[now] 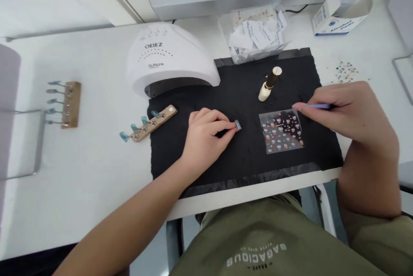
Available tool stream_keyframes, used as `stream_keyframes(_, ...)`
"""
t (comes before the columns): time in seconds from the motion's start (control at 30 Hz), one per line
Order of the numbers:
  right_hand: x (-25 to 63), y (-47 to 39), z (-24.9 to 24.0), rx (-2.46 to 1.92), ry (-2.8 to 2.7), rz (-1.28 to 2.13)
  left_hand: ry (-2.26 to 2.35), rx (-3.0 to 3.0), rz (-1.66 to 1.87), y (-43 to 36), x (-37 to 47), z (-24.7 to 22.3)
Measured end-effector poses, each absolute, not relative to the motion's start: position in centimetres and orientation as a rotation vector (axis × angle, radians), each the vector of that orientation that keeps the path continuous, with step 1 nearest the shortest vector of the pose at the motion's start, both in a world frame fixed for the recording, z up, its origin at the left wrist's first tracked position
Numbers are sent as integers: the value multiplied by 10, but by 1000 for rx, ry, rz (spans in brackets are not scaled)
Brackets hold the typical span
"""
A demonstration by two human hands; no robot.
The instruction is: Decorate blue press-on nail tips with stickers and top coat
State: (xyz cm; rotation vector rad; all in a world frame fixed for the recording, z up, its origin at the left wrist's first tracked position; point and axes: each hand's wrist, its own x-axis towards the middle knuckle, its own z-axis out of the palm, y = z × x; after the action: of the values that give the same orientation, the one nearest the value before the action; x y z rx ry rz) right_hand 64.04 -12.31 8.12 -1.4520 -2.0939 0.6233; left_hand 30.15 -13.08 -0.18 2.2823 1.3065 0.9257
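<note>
My left hand (206, 134) pinches a small teal nail tip (238, 125) between thumb and fingertip, over the black mat (206, 173). In my right hand (351, 112) is a thin purple tool (319, 106), held over the mat's right edge. Just left of that hand lies a clear sticker sheet (281, 132) with small printed figures. A bottle of pale polish (265, 91) with a dark, gold-rimmed cap stands behind the sheet. Left of my left hand, a wooden stand (155, 126) holds several teal nail tips on metal stems.
A white nail lamp (167, 59) stands at the mat's back left. Behind the mat are a clear bin (254, 54) of opened packets and an alcohol pad box (338, 20). Another wooden stand (75, 104) is at far left. Small colourful bits (346, 72) lie at right.
</note>
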Motion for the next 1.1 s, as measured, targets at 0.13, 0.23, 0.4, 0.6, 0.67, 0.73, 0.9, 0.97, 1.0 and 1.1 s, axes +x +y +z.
stream_keyframes(0.13, 652, -114, 75, -1548, -2315, 808, 1336, 2257, 844, -132, 300, 1)
stream_keyframes(0.23, 657, -109, 69, -1735, -2366, 896, 1343, 2213, 824, -133, 299, 1)
stream_keyframes(0.4, 656, -104, 64, -1947, -2345, 963, 1359, 2185, 778, -131, 298, 0)
stream_keyframes(0.6, 656, -103, 60, -2021, -2283, 1050, 1366, 2145, 741, -130, 298, 1)
stream_keyframes(0.67, 657, -102, 60, -2022, -2291, 1072, 1359, 2141, 740, -129, 298, 2)
stream_keyframes(0.73, 657, -101, 60, -2025, -2307, 1096, 1354, 2143, 733, -130, 298, 2)
stream_keyframes(0.9, 658, -100, 61, -2026, -2338, 1159, 1344, 2152, 732, -130, 297, 3)
stream_keyframes(0.97, 659, -101, 62, -1959, -2376, 1164, 1332, 2155, 747, -131, 297, 3)
stream_keyframes(1.0, 659, -101, 62, -1905, -2395, 1169, 1327, 2156, 753, -131, 298, 3)
stream_keyframes(1.1, 661, -102, 66, -1734, -2419, 1240, 1319, 2149, 763, -132, 298, 3)
